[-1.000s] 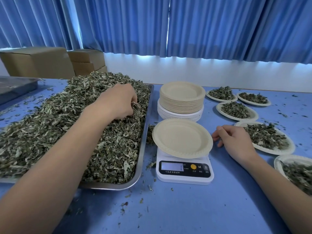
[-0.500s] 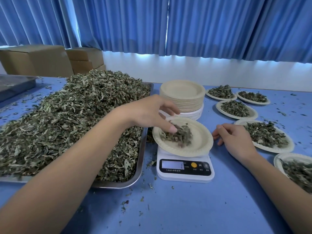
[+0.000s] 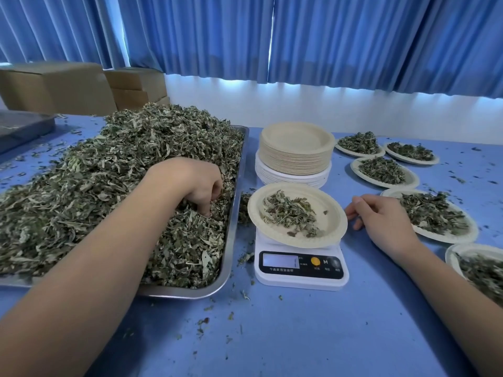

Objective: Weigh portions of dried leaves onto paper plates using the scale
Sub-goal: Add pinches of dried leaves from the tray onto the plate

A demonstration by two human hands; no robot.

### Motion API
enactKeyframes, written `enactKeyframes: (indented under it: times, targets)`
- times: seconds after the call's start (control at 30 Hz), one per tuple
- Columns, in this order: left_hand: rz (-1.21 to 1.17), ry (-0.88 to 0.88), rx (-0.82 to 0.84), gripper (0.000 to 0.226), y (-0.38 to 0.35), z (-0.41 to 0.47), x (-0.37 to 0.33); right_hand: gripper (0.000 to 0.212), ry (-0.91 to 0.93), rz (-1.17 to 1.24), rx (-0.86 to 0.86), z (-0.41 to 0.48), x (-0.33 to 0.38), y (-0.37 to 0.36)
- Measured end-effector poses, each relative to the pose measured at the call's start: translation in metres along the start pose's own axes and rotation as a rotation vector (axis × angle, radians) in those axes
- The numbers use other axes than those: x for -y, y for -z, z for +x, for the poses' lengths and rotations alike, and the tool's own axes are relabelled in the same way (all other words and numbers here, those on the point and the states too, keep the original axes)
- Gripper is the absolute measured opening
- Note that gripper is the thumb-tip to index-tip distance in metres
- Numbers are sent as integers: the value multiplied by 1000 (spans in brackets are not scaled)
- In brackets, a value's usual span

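Head view, and the left hand (image 3: 190,183) is sitting down in the leaves (image 3: 109,186), fingers curled and buried to the tips in the heap, gripping a clump near the right edge of the tray (image 3: 236,213). The heap is filling that steel tray and mounding well above its rim.

Just beside the tray the scale (image 3: 299,278) is standing on the table (image 3: 299,336), white, with a dark front panel and a yellow button (the display is too blurred to read). A plate (image 3: 333,213) is sitting on top of it, tilting slightly toward the camera and overhanging the platform, and a small portion (image 3: 291,213) is lying across its left and middle, with bare paper showing on its right.

The right hand (image 3: 381,219) is resting on the table just right of that plate, fingers loosely curled, thumb pointing at the rim, holding nothing. Whether the thumb is touching the rim, I cannot tell.

Behind the scale a stack (image 3: 296,148) of empty plates is standing, tan ones on top of white ones. To the right, five filled plates (image 3: 383,170) are lying in a loose line toward the near edge, the nearest partly out of frame. Crumbs are lying scattered over the blue table. At the back, boxes (image 3: 54,88) are standing on the left under blue curtains (image 3: 353,36).
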State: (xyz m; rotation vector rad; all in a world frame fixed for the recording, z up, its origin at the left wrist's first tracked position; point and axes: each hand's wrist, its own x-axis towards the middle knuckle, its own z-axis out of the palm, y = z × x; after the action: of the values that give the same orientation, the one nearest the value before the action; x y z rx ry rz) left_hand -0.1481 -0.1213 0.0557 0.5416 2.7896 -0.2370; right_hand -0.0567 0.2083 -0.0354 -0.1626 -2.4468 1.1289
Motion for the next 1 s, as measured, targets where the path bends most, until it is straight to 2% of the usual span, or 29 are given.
enactKeyframes:
  times: [0.13, 0.27, 0.53, 1.0]
  targets:
    - [-32, -11, -17, 28, 1, -2, -2, 39, -4, 6, 2, 1, 2, -1]
    - [-129, 1, -128, 13, 5, -3, -3, 39, -8, 9, 2, 0, 1, 0]
    - [-200, 22, -412, 16, 17, -13, -11, 39, -20, 6, 7, 0, 1, -1]
    - [-346, -18, -592, 19, 31, -27, -17, 38, -6, 12, 11, 1, -1, -1]
